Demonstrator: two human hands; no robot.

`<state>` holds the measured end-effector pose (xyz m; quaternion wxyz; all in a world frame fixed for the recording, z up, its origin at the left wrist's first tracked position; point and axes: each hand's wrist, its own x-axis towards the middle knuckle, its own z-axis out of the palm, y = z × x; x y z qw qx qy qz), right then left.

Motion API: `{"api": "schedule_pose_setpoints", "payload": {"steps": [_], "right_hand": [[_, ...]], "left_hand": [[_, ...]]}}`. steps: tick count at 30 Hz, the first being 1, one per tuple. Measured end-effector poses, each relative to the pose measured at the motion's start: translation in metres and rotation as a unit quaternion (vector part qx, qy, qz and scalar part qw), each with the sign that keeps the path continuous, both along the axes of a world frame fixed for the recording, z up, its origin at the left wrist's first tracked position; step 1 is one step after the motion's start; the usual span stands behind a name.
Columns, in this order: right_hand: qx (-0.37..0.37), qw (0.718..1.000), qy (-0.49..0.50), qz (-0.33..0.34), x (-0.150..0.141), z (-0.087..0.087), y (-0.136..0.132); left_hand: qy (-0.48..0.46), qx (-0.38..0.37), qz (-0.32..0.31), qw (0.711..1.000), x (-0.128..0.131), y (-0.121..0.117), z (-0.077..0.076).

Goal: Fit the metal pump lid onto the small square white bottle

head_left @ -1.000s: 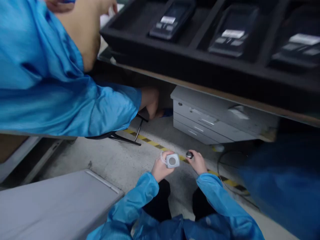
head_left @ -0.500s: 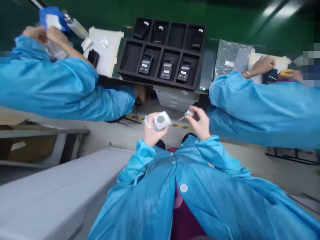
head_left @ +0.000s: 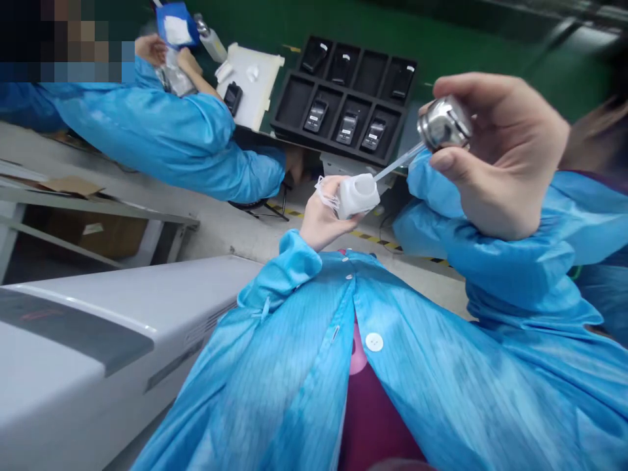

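My left hand (head_left: 318,219) is wrapped round a small white plastic bottle (head_left: 347,201), whose wide mouth is uncovered and tilted to the right. White strands (head_left: 326,195) hang by its fingers. High on the right and close to the camera, my right hand (head_left: 510,147) pinches a shiny metal dispenser top (head_left: 447,124) between thumb and fingers. A thin translucent tube (head_left: 400,162) runs from this top down towards the bottle. Its lower end lies by the bottle's rim in the picture; whether it touches, I cannot tell.
Ahead on the green bench, a black compartment tray (head_left: 294,134) holds several black handheld devices. A co-worker's sleeve (head_left: 161,137) is at left, near a white board (head_left: 255,85) and another bottle (head_left: 214,47). A white cabinet-like unit (head_left: 196,281) stands beside me at left.
My right hand has risen to the right and nearer the camera with the metal top. My left hand and bottle have shifted slightly up and right in the picture. The view has turned.
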<state>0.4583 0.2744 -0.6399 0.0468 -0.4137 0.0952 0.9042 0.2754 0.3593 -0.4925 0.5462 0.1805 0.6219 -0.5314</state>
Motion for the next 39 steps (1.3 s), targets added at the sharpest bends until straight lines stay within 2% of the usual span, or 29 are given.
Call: {"api": "schedule_pose_setpoints", "payload": {"steps": [4,10,15,21,25,30,33,35,37,39], "right_hand": [[-0.003,0.999,0.016,-0.044,-0.011,-0.003,0.001],[0.070,0.978,0.184,-0.074,-0.024,-0.015,0.004],[0.135,0.949,0.274,-0.074,-0.028,-0.036,0.013],[0.253,0.916,0.301,-0.076,-0.033,-0.055,0.029],[0.287,0.906,0.303,-0.074,-0.036,-0.064,0.039],[0.353,0.899,0.255,-0.043,-0.047,-0.072,0.048],[0.368,0.904,0.220,-0.006,-0.057,-0.066,0.051],[0.397,0.897,0.185,0.053,-0.065,-0.058,0.053],[0.434,0.878,0.151,0.135,-0.072,-0.050,0.056],[0.452,0.857,0.147,0.201,-0.078,-0.048,0.061]], "left_hand": [[-0.012,0.019,0.028,0.999,0.003,0.002,-0.008],[0.031,0.039,0.113,0.992,-0.002,0.008,-0.017],[0.036,0.031,0.179,0.983,-0.010,0.015,-0.024],[0.035,-0.044,0.249,0.967,-0.021,0.036,-0.045],[0.045,-0.052,0.286,0.956,-0.028,0.044,-0.051],[0.025,-0.030,0.251,0.967,-0.031,0.051,-0.052],[0.008,-0.001,0.202,0.979,-0.029,0.057,-0.054],[-0.013,0.023,0.140,0.990,-0.028,0.061,-0.055],[-0.027,0.033,0.075,0.996,-0.029,0.063,-0.053],[-0.027,0.029,0.039,0.998,-0.032,0.066,-0.051]]}}
